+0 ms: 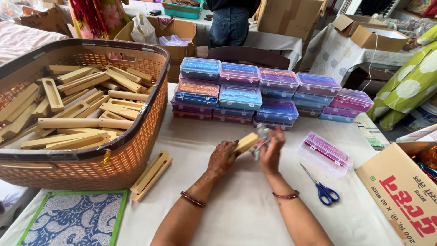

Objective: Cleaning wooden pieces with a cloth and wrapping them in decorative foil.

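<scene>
Left hand [221, 158]: its grip is closed around a small wooden block [246, 142], held up just over the table [236, 209].
Right hand [271, 152]: its grip holds a shiny clear wrapper [261, 136] against the block.
Basket [136, 150]: full of wood pieces, on the left.
Scissors [321, 187]: lying near the right hand.
Boxes [255, 93]: colourful stacks behind the hands.
</scene>
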